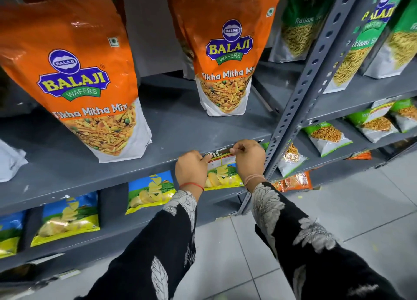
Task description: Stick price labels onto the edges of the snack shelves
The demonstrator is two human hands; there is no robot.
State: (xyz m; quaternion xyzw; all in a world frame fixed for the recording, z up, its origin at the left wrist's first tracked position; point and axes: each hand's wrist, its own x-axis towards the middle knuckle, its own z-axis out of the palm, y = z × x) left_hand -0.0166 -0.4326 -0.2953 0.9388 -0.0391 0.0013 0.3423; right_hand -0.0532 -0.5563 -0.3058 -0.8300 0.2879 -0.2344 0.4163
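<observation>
On the grey metal shelf (180,123) stand two orange Balaji Tikha Mitha Mix bags: the left bag (90,78) near the front edge, the right bag (225,51) further back. Below them, on the lower shelf, I count four blue and yellow chips packets (67,218) in a row, one partly hidden behind the hands.

The left hand (191,168) pinches the left end of the price label (220,159) between thumb and fingers, and the right hand (249,157) pinches its right end in the same way. The label lies against the front edge of the shelf (101,177), close to the perforated upright post (316,78). Its long axis runs along the edge, left to right, and the printed face looks toward the person; the print is perhaps "SUPER MARKET", but it is half covered.

Right of the post are green Ratlami Sev bags (361,51). The floor (361,198) is of light grey tiles.
</observation>
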